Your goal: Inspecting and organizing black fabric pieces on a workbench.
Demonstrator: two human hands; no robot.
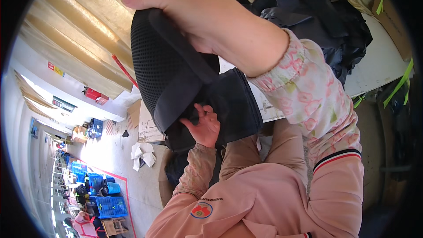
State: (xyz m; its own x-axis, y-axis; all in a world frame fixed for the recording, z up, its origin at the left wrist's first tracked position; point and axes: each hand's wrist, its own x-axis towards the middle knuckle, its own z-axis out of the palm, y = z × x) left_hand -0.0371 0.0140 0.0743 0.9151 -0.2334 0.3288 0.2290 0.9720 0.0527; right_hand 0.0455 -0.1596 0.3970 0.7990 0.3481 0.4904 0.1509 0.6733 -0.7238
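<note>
A black padded piece with a mesh face and smooth fabric border [161,70] is held up in front of me, curved and tilted. My right hand [194,11] grips its upper edge, thumb stretched along the top; the other fingers are partly hidden. By its lower edge, my left hand [205,125] has its thumb and bent fingers around the dark fabric; the exact contact is hard to make out. Behind and below lies a folded stack of black fabric [240,105], close to my lap.
A pile of black fabric pieces [313,17] lies on the white table [374,72] at the far right. Beige curtains [79,13] hang behind. White scraps [143,154] lie on the floor; blue crates [110,207] and another person [86,225] are at the lower left.
</note>
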